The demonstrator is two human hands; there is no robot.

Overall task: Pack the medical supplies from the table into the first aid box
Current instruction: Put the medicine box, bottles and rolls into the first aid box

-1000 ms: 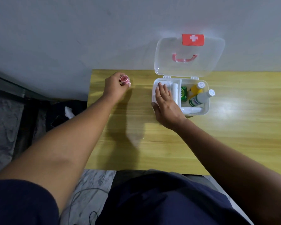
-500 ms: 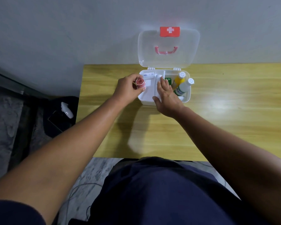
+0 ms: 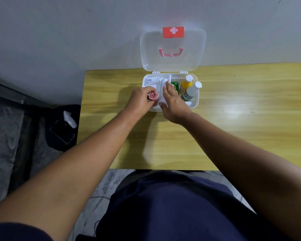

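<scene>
The white first aid box point(image 3: 196, 100) stands open at the table's back edge, its clear lid point(image 3: 173, 49) leaning on the wall. Inside lie a yellow bottle point(image 3: 186, 84), a white bottle point(image 3: 192, 92), a green packet point(image 3: 174, 84) and a white labelled packet point(image 3: 153, 80). My left hand point(image 3: 140, 100) grips a small red-and-white tape roll point(image 3: 153, 96) over the box's left compartment. My right hand point(image 3: 172, 101) lies flat with straight fingers on a white item point(image 3: 164, 82) in the middle of the box.
The yellow wooden table point(image 3: 233, 127) runs wide to the right of the box. On the floor to the left lie a black bag point(image 3: 61, 136) and a small white bottle point(image 3: 69, 120). The grey wall stands right behind the box.
My left hand has carried the tape roll from the table's left side rightward and over the box's left compartment. My right hand has stayed on the box contents.
</scene>
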